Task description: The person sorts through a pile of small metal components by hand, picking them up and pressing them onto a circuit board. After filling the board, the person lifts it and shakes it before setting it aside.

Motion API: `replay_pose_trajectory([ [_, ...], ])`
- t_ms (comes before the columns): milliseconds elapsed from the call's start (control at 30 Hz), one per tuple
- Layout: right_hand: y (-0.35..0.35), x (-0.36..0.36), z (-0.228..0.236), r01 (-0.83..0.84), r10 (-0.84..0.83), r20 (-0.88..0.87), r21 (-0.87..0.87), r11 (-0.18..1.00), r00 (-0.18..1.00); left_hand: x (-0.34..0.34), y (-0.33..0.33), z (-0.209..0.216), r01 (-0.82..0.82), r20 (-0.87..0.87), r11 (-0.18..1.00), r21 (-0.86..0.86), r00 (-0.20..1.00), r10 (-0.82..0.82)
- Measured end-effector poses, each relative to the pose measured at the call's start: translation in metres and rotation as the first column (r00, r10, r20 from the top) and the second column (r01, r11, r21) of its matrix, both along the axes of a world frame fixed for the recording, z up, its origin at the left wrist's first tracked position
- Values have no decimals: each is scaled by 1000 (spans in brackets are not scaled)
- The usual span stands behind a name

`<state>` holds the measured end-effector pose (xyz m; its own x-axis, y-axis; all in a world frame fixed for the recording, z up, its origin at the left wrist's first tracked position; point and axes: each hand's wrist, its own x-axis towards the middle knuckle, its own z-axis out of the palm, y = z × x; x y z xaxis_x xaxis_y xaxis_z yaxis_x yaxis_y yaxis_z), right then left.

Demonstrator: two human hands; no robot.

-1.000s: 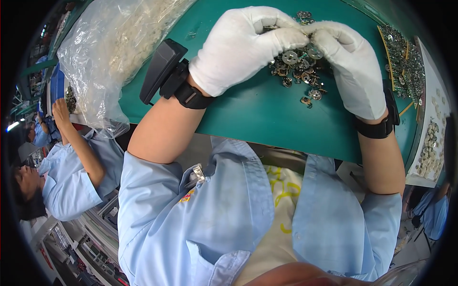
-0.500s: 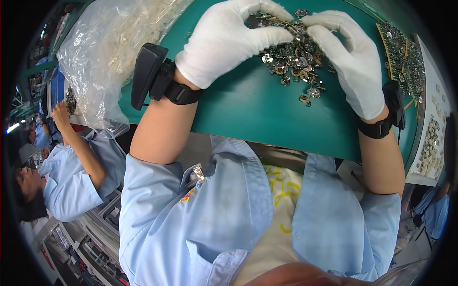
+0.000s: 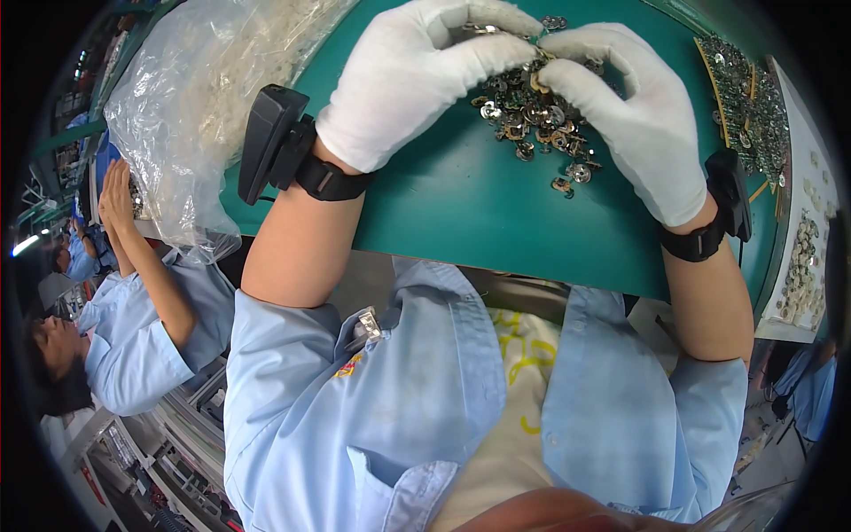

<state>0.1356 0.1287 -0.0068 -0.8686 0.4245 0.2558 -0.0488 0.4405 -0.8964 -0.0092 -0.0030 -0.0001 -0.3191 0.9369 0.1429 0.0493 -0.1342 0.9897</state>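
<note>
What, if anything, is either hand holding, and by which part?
Cannot be told: a metal piece shows between thumb and fingers of the left hand, but any grip there or at the right hand is hidden.

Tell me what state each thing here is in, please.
Left gloved hand: curled, grip unclear
Right gloved hand: curled, grip unclear
Small metal parts: loosely heaped
Clear plastic bag: crumpled
Light-blue shirt: open at the front
Left wrist strap: fastened
Right wrist strap: fastened

A crumpled, clear plastic bag [image 3: 213, 97] of small pale pieces covers the green worktop's [image 3: 443, 213] left edge; a flat white tray [image 3: 799, 133] of pale round pieces [image 3: 802, 266] flanks its right edge.
</note>
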Motion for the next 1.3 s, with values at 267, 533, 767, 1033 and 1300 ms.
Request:
replay_pose_trajectory([
  [267,14,9,-9,-84,84,-6,-31,996,996,-11,7,-18,168,-67,976,136,985,-161],
  [533,20,19,-15,-220,194,-147,-192,956,970,2,13,-12,209,-57,972,104,977,-204],
  [767,12,-3,-4,-157,138,-99,-221,962,985,-4,-7,8,0,215,979,-202,976,44],
  [1033,6,-5,-3,-216,201,-118,-136,967,972,-20,-2,-15,227,-343,940,256,930,-131],
  [1300,8,1,-15,-267,220,-152,-501,823,964,-9,-6,-14,171,-119,981,94,980,-160],
])
